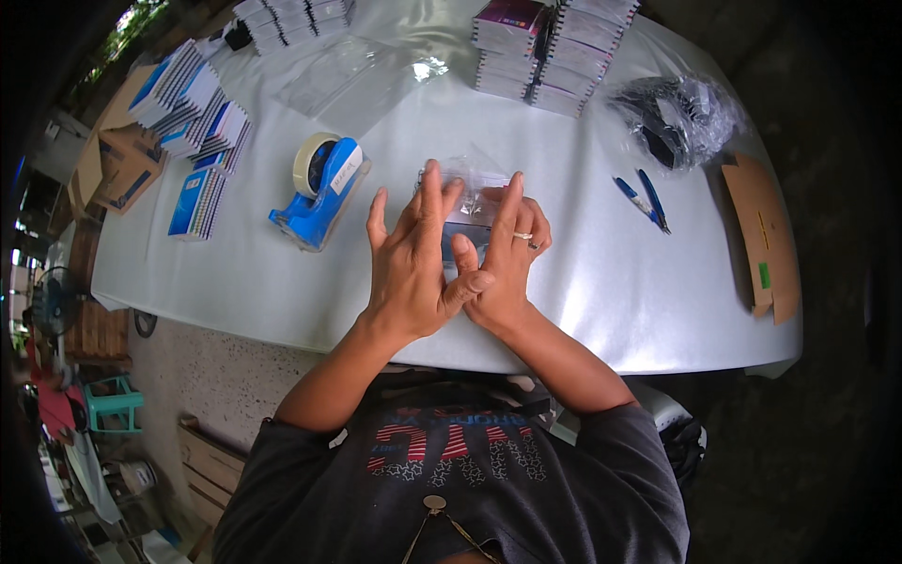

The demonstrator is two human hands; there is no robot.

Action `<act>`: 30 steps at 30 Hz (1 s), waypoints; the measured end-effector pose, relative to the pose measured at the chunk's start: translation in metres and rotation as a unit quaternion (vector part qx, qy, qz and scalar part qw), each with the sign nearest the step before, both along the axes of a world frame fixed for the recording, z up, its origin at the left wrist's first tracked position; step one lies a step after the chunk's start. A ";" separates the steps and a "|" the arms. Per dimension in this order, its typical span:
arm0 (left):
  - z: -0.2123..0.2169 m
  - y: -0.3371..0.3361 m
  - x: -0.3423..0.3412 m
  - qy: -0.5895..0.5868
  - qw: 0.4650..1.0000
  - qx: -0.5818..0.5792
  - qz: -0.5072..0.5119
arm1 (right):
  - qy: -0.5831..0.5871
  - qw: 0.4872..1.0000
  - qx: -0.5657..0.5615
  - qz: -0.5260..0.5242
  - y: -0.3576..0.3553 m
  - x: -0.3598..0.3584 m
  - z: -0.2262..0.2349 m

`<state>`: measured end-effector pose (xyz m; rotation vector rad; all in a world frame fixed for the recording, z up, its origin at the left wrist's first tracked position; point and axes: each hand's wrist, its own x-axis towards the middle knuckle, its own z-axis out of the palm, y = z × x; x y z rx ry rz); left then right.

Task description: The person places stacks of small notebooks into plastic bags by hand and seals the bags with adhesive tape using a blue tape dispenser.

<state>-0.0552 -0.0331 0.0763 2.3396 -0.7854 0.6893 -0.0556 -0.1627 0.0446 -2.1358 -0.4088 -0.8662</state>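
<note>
A small pack in clear plastic film (467, 209) lies on the table in front of me, pale on its far part and dark blue nearer me. My left hand (413, 258) is over its left side, fingers stretched and spread. From the right, my right hand (507, 263) reaches over it with the index finger extended and a ring on one finger. Both thumbs cross near the pack's near edge. The hands hide much of the pack, so what is inside I cannot make out. To the left stands a blue tape dispenser (324, 197) with a roll of tape.
Stacked spiral notebooks (197, 202) and a cardboard box (127, 169) are at left. More notebook stacks (573, 61) stand at the back, near a clear plastic sheet (343, 85). On the right lie pens (648, 202), a plastic-wrapped black bundle (672, 122) and a cardboard piece (761, 235).
</note>
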 end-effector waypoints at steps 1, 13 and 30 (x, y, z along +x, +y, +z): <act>0.000 0.000 0.000 0.008 1.000 -0.017 -0.003 | -0.027 0.999 -0.016 -0.009 0.000 0.001 -0.001; 0.017 0.004 -0.005 0.176 0.974 -0.127 -0.061 | -0.149 0.988 -0.035 -0.022 -0.002 0.002 0.014; 0.040 0.012 0.012 0.252 0.937 -0.225 -0.090 | -0.137 0.988 -0.068 0.010 -0.006 0.004 0.018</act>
